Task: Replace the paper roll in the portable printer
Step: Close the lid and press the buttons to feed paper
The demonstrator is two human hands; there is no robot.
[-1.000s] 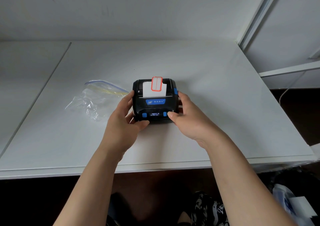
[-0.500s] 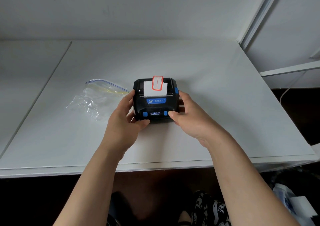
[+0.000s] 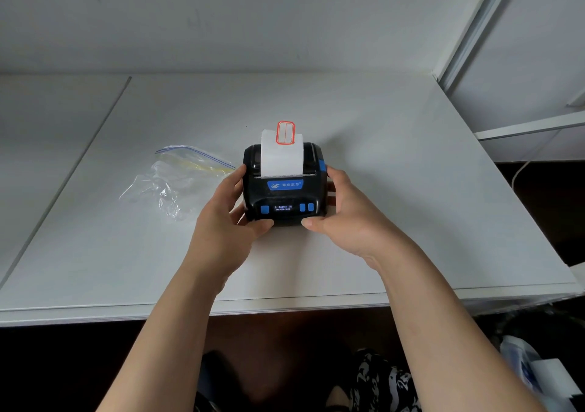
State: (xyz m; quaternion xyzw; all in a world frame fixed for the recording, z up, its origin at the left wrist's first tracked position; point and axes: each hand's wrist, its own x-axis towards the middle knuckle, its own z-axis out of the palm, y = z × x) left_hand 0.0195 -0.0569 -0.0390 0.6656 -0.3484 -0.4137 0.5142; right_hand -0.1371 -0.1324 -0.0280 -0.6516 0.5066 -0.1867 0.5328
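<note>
Landmark: the black portable printer (image 3: 285, 187), standing on the white table (image 3: 411, 190), towards its near edge.

Nearest the camera, two bare forearms reach up to the printer. The left hand (image 3: 221, 231) is cupped against the printer's left side, its thumb pressed on the near lower front corner and its fingers curled round the side wall. The right hand (image 3: 345, 218) clasps the right side likewise, thumb tip on the near front edge, fingers wrapped along the side and partly hidden behind the casing.

On the printer's front face are blue buttons and a blue label. A strip of white paper (image 3: 281, 155) stands up from the slot on top, bearing a red-bordered sticker (image 3: 285, 132) at its far end.

Left of the printer and just beyond the left hand lies a crumpled clear zip bag (image 3: 177, 177).
</note>
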